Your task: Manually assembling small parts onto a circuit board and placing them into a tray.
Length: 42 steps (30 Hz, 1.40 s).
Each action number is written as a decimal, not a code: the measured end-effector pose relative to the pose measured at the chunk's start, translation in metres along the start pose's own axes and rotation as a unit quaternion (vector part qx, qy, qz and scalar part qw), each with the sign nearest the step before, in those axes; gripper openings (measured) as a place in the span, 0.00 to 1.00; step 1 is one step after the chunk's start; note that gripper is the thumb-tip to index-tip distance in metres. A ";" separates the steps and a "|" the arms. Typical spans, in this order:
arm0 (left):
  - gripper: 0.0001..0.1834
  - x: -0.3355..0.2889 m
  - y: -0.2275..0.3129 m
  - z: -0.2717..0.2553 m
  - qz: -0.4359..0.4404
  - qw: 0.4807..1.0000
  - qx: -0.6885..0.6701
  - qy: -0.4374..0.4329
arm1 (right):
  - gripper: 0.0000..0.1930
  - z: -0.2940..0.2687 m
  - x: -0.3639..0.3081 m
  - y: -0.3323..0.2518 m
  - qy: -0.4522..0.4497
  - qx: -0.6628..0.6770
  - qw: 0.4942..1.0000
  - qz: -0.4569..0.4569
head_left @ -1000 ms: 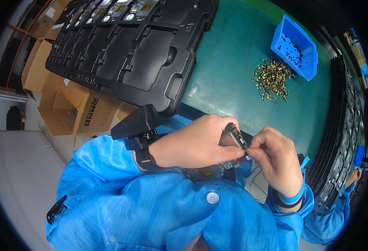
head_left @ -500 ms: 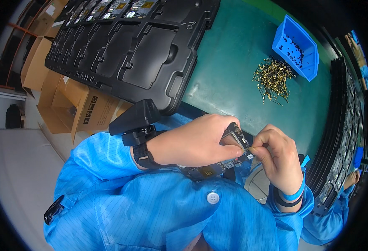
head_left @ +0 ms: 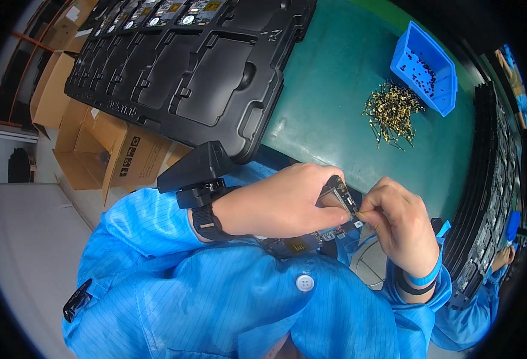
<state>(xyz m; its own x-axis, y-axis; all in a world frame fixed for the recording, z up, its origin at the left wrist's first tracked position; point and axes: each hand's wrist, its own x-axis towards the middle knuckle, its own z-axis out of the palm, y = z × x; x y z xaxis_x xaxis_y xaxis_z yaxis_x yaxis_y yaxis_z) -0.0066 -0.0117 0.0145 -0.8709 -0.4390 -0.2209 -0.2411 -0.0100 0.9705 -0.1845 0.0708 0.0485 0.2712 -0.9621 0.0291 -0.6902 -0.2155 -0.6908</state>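
Observation:
My left hand [head_left: 287,200] grips a dark circuit board [head_left: 299,244] in front of my chest, thumb across its face. Part of the board lies hidden under that hand. At the board's right edge, the thumb and forefinger of my right hand [head_left: 398,221] are pinched together. Whatever sits between those fingertips is too small to make out. Beyond my hands, on the green table, lies a pile of thin gold-and-black leads [head_left: 390,113]. Beside the pile stands a blue plastic bin [head_left: 445,103] with small black pieces inside.
A black moulded tray [head_left: 215,78] covers the table's left side, with circuit boards [head_left: 200,11] in its far pockets. Open cardboard boxes [head_left: 133,161] stand at the left. Stacked black trays [head_left: 479,209] line the right, near another person's blue sleeve [head_left: 470,317].
My right wrist has shifted slightly to the right, its fingertips staying at the board's edge. The left hand and the board look almost still.

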 end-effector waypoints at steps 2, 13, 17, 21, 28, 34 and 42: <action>0.12 -0.001 0.001 -0.001 -0.003 1.000 0.018 -0.003 | 0.06 0.000 0.001 0.000 0.000 -0.006 1.000 -0.004; 0.15 0.000 0.000 0.001 0.001 1.000 0.000 0.022 | 0.06 -0.001 0.003 0.000 -0.007 -0.017 1.000 -0.021; 0.12 0.001 0.002 -0.001 -0.014 0.999 0.046 0.002 | 0.06 -0.003 0.003 0.001 -0.015 -0.012 1.000 -0.024; 0.12 0.000 0.000 -0.001 -0.011 0.999 0.043 0.003 | 0.06 -0.003 0.004 0.001 -0.019 0.003 1.000 -0.019; 0.12 0.001 0.000 -0.002 -0.016 0.999 0.032 -0.005 | 0.06 -0.004 0.006 0.003 -0.022 0.022 0.999 -0.013; 0.12 0.001 0.001 -0.002 -0.016 0.999 0.033 -0.002 | 0.05 -0.003 0.005 0.002 -0.020 0.004 1.000 -0.015; 0.11 0.001 0.002 -0.002 -0.034 0.999 0.033 -0.012 | 0.05 -0.006 0.006 0.001 -0.038 -0.007 0.999 -0.024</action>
<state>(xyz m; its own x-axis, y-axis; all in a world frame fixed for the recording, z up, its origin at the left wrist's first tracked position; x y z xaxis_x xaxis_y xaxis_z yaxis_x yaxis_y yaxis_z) -0.0076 -0.0140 0.0164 -0.8619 -0.4172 -0.2884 -0.3263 0.0209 0.9450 -0.1876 0.0638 0.0523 0.3542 -0.9351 0.0061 -0.6847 -0.2638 -0.6794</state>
